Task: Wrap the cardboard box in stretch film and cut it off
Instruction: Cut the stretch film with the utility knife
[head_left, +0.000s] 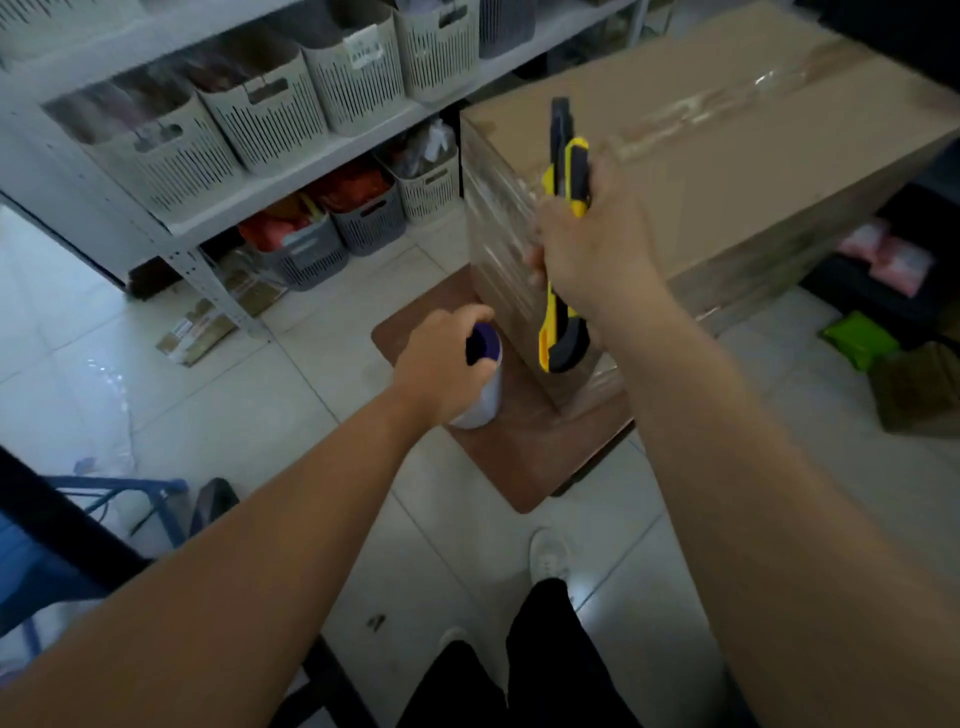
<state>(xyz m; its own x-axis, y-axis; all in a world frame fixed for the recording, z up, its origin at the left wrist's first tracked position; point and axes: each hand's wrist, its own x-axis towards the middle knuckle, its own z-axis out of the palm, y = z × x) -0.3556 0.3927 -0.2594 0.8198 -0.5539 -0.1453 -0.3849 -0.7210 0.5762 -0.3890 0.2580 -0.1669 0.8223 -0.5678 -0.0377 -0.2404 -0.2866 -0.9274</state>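
A large cardboard box (727, 156) stands on a brown board (524, 457) on the floor, its near sides covered in shiny stretch film (498, 244). My left hand (441, 358) grips the top of the stretch film roll (480, 384), which has a purple core and stands upright beside the box's near corner. My right hand (592, 249) is closed around a yellow and black utility knife (563, 260), held upright against the wrapped corner. Whether film still runs from the roll to the box is too blurred to tell.
Metal shelving (260, 171) with slotted plastic baskets stands at the left and back. Flat cardboard scraps (208, 322) lie by its leg. A green packet (860, 338) and pink packets (893, 260) lie at the right. A blue frame (130, 493) sits low left. My feet stand below the board.
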